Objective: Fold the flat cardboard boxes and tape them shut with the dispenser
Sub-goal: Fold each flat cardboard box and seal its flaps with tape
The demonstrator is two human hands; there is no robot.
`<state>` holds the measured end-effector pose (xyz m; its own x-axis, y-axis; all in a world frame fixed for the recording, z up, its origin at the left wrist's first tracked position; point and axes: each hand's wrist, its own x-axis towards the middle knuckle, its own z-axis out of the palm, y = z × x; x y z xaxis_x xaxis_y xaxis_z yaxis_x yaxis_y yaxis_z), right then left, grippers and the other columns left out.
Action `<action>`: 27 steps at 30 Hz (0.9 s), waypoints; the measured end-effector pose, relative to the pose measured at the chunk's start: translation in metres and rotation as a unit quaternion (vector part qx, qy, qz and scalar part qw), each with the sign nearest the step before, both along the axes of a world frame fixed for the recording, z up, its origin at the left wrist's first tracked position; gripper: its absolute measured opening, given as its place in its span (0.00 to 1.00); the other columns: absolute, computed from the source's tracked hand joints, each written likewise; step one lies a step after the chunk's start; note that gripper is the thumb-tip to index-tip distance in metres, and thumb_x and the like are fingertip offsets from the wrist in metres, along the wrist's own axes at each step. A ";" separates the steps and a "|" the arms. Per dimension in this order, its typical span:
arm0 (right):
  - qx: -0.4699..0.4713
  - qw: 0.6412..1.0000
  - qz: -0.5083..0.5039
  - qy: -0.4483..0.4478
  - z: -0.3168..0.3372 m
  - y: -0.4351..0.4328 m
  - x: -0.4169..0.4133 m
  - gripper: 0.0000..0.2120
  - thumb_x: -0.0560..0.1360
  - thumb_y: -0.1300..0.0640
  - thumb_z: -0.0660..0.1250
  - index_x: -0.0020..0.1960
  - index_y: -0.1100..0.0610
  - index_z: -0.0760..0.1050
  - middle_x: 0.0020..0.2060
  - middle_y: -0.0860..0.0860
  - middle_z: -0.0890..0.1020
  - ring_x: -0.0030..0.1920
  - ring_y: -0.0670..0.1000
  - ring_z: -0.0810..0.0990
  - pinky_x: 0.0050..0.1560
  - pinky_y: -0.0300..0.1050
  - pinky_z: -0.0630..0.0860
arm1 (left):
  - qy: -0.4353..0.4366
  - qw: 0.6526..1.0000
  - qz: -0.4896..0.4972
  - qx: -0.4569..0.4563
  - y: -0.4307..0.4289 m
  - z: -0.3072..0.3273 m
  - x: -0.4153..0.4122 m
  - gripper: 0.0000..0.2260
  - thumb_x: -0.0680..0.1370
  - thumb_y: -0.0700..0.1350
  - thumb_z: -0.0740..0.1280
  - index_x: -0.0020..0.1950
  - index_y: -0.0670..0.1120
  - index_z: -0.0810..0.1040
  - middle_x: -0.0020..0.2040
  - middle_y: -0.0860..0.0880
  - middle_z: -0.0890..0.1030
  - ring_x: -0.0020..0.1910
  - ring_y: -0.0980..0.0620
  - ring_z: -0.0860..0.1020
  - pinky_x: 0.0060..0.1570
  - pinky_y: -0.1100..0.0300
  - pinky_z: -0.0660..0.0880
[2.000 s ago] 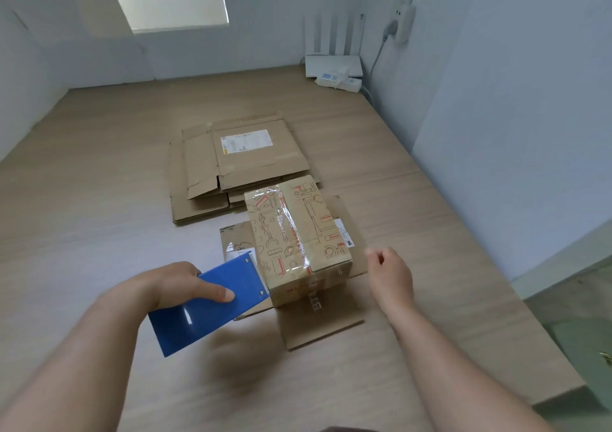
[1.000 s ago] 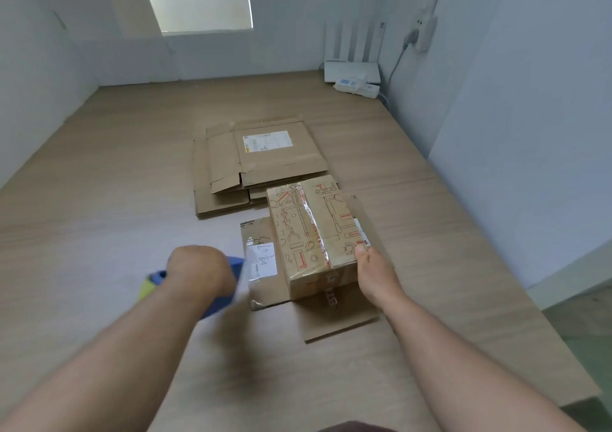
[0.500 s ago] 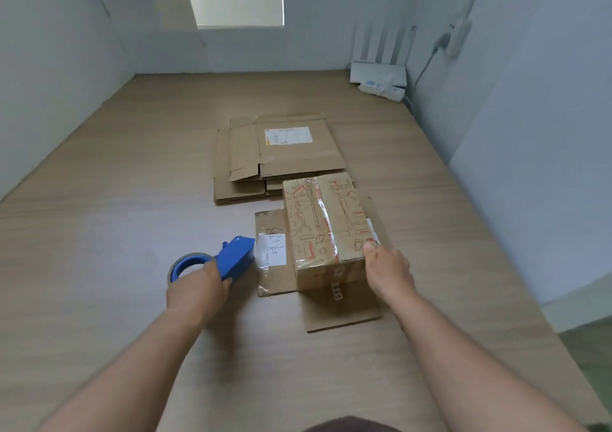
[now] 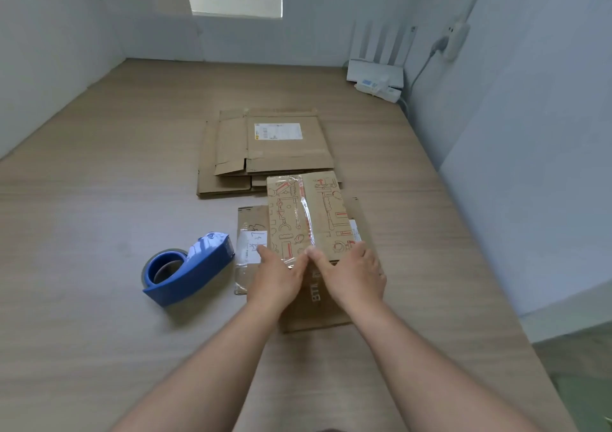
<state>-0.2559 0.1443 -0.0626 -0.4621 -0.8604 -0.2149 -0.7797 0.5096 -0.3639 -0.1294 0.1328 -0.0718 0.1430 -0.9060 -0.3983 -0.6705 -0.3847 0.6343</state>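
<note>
A folded cardboard box [image 4: 309, 216] with red and black print stands on a flat cardboard sheet [image 4: 251, 259], a strip of clear tape running along its top seam. My left hand [image 4: 278, 274] and my right hand [image 4: 354, 274] both rest on the box's near top edge, thumbs meeting over the tape end, fingers fairly straight. The blue tape dispenser [image 4: 187, 267] lies on the wooden surface to the left of the box, with no hand on it. A stack of flat cardboard boxes [image 4: 265, 150] lies just behind the folded box.
The wooden surface [image 4: 99, 200] is walled on the left, back and right. A white router [image 4: 374, 70] and a power strip [image 4: 379, 87] sit in the far right corner, with a cable running up the wall. The surface's edge drops off at the near right.
My left hand set the blue dispenser down on the surface and moved right onto the box's near edge. My right hand stayed at the box and shifted toward the tape seam.
</note>
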 end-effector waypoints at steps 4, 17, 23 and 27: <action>-0.007 1.000 0.025 0.010 -0.006 -0.008 -0.007 0.36 0.74 0.31 0.57 0.65 0.61 0.67 0.62 0.57 0.74 0.64 0.59 0.71 0.62 0.53 0.68 | -0.013 0.999 0.009 -0.027 0.004 -0.002 -0.006 0.31 0.79 0.63 0.55 0.72 0.41 0.57 0.67 0.44 0.74 0.64 0.41 0.73 0.57 0.50 0.70; 0.056 0.955 0.267 0.116 0.025 -0.018 -0.050 0.35 0.68 0.26 0.60 0.60 0.52 0.72 0.55 0.49 0.80 0.55 0.53 0.78 0.46 0.45 0.67 | -0.228 0.960 -0.164 0.007 -0.003 0.010 0.013 0.40 0.70 0.75 0.55 0.66 0.44 0.63 0.60 0.48 0.78 0.55 0.46 0.78 0.48 0.54 0.78; 0.068 0.934 0.341 0.081 0.027 -0.023 -0.066 0.25 0.76 0.36 0.59 0.59 0.57 0.72 0.57 0.54 0.79 0.56 0.56 0.76 0.47 0.46 0.67 | -0.185 0.960 -0.208 0.008 -0.008 0.010 0.032 0.26 0.77 0.65 0.57 0.67 0.48 0.63 0.64 0.47 0.76 0.56 0.48 0.77 0.53 0.55 0.77; 0.103 0.919 0.379 0.040 0.029 -0.027 -0.079 0.12 0.79 0.43 0.59 0.48 0.52 0.68 0.55 0.54 0.79 0.50 0.54 0.74 0.44 0.43 0.64 | 0.011 0.967 -0.252 0.045 -0.008 0.009 0.057 0.24 0.81 0.56 0.57 0.77 0.58 0.56 0.73 0.55 0.68 0.69 0.52 0.70 0.67 0.56 0.69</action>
<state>-0.3350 0.1172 -0.0336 0.2321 -0.8861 -0.4011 -0.9590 -0.1395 -0.2467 -0.0727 0.1251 -0.0626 -0.3168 -0.8204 -0.4761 -0.7737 -0.0668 0.6301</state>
